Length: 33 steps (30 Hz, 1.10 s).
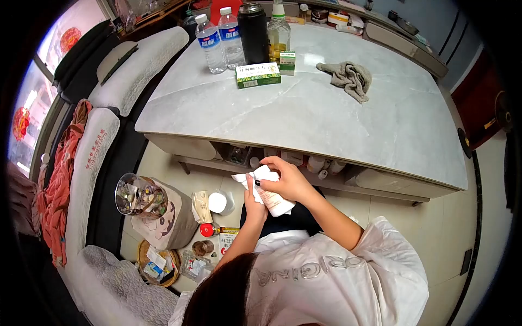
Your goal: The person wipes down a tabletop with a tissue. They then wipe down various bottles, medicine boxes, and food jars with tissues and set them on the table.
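Observation:
A white bottle (278, 202) with small print is held between my two hands, low in front of the table. My left hand (254, 202) is closed round its left side, with a white tissue (244, 179) against the palm. From the right, my right hand (285, 182) grips the bottle and tissue near the upper end, its fingers bent over them. A small dark spot shows at the thumb. The hands hide part of the bottle and most of the tissue.
On the grey table (217, 117) stand two water bottles (212, 46), a black flask (253, 35), an oil bottle (279, 35), two green-white boxes (259, 75) and a crumpled cloth (348, 79). Left on the floor are a stool (174, 217), a basket (142, 252) and jars (203, 248).

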Available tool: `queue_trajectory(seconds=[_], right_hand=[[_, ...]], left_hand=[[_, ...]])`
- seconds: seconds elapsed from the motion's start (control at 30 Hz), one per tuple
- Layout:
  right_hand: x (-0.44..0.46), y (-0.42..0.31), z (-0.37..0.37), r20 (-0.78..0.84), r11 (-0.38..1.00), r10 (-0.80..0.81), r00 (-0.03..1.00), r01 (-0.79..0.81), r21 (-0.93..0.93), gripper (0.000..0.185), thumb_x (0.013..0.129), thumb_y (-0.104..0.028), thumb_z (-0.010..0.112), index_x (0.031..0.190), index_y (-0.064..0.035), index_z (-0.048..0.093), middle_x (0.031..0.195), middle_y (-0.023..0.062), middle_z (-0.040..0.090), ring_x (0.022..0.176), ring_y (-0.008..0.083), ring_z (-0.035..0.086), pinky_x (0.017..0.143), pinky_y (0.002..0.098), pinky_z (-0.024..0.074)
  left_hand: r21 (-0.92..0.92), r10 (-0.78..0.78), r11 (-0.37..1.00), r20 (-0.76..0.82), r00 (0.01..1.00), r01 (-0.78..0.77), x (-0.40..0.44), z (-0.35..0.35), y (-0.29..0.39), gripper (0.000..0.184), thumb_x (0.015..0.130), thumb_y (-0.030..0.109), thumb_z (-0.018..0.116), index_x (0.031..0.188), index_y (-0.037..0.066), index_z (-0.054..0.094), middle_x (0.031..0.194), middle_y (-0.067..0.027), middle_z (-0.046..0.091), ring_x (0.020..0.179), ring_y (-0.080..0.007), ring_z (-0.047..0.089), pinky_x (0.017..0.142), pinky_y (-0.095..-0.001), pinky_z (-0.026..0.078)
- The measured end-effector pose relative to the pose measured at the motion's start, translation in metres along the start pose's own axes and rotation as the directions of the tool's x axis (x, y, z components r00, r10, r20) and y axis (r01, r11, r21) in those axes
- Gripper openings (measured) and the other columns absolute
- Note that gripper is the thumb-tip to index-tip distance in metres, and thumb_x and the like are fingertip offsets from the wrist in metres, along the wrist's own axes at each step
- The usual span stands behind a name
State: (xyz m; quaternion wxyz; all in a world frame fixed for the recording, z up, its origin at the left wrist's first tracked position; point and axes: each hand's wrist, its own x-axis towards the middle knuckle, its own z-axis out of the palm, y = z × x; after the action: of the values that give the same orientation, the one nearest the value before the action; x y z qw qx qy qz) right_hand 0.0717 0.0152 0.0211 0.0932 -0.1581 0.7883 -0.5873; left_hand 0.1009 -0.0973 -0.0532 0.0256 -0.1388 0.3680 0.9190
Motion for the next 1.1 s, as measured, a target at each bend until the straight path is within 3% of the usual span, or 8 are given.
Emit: queue_trajectory(seconds=[0.3,0.37,0.5,0.67,0.8,0.9,1.03,1.1], right_hand=[[0.012,-0.017,-0.042,-0.198,0.94,-0.264,0.944,0.298,0.169,0.062,0.068,-0.007,0.064,0.122,-0.0025,0.036,0.115,0.0114,0.049,0.107,0.0185,0.048,0.092,0.0306,0.0364],[0.019,-0.018,-0.057,-0.104,0.962,-0.267,0.958,0.271,0.028,0.066,0.068,-0.01,0.065,0.126,-0.0046,0.034,0.114,0.0111,0.049,0.106,0.0188,0.048,0.091,0.0308,0.0362],[0.021,-0.041,-0.083,0.069,0.981,-0.164,0.984,0.155,0.118,0.078,0.064,-0.016,0.068,0.131,-0.0105,0.028,0.109,0.0134,0.051,0.101,0.0209,0.05,0.087,0.0324,0.0396],[0.066,-0.023,-0.118,-0.264,0.953,-0.296,0.918,0.301,-0.024,0.084,0.063,-0.022,0.073,0.129,-0.0061,0.023,0.117,0.022,0.044,0.109,0.0288,0.046,0.092,0.0366,0.0388],[0.143,0.012,-0.151,-0.474,0.886,-0.443,0.761,0.291,-0.361,0.085,0.061,-0.021,0.075,0.124,0.0059,0.026,0.111,0.022,0.047,0.105,0.0305,0.049,0.089,0.0366,0.0414],[0.174,0.017,-0.153,-0.459,0.867,-0.476,0.75,0.315,-0.386,0.073,0.059,-0.018,0.076,0.117,0.0008,0.035,0.109,0.0193,0.05,0.102,0.0314,0.05,0.084,0.037,0.0421],[0.197,0.041,-0.146,-0.495,0.814,-0.521,0.695,0.23,-0.533,0.07,0.059,-0.02,0.076,0.115,-0.0001,0.038,0.108,0.0197,0.05,0.1,0.0347,0.048,0.082,0.0409,0.0412],[0.2,0.043,-0.145,-0.47,0.704,-0.635,0.613,0.208,-0.679,0.073,0.06,-0.024,0.076,0.118,-0.0027,0.037,0.11,0.0199,0.048,0.102,0.0353,0.046,0.082,0.0409,0.0414]], left_hand=[[-0.091,-0.4,0.87,0.442,0.803,0.484,0.003,0.039,0.012,0.052,0.086,0.057,0.031,0.119,0.019,0.043,0.099,-0.0011,0.058,0.08,-0.0185,0.061,0.051,-0.029,0.053],[-0.076,-0.328,0.937,0.149,0.933,0.342,-0.004,0.073,0.025,0.046,0.09,0.049,0.031,0.115,0.013,0.044,0.096,-0.0043,0.058,0.079,-0.0169,0.061,0.051,-0.024,0.052],[0.136,-0.267,0.96,0.2,0.943,0.244,0.014,0.07,0.035,0.035,0.092,0.033,0.038,0.11,0.004,0.046,0.093,-0.0068,0.058,0.075,-0.0167,0.06,0.053,-0.0278,0.051],[0.365,0.084,0.925,0.088,0.993,-0.11,0.054,0.079,0.066,0.018,0.085,0.01,0.051,0.098,-0.003,0.052,0.085,-0.0085,0.06,0.071,-0.0144,0.06,0.056,-0.0257,0.05],[0.706,0.532,0.458,0.268,0.803,-0.539,0.121,0.083,0.11,0.019,0.085,0.008,0.043,0.099,-0.004,0.051,0.073,-0.0087,0.059,0.056,-0.0126,0.056,0.042,-0.0287,0.044],[0.788,0.662,-0.163,0.533,0.527,-0.593,0.196,0.072,0.115,0.027,0.077,0.003,0.043,0.103,-0.002,0.049,0.086,-0.0214,0.058,0.074,-0.0355,0.058,0.064,-0.0413,0.047],[0.924,0.396,-0.161,0.383,0.834,-0.348,0.215,0.082,0.116,0.037,0.078,0.009,0.046,0.114,0.003,0.044,0.104,-0.0219,0.054,0.103,-0.0374,0.048,0.089,-0.0459,0.035],[0.874,0.398,-0.298,0.48,0.782,-0.385,0.223,0.075,0.11,0.045,0.08,0.014,0.045,0.124,0.006,0.037,0.119,-0.0198,0.047,0.118,-0.0338,0.039,0.096,-0.0509,0.026]])
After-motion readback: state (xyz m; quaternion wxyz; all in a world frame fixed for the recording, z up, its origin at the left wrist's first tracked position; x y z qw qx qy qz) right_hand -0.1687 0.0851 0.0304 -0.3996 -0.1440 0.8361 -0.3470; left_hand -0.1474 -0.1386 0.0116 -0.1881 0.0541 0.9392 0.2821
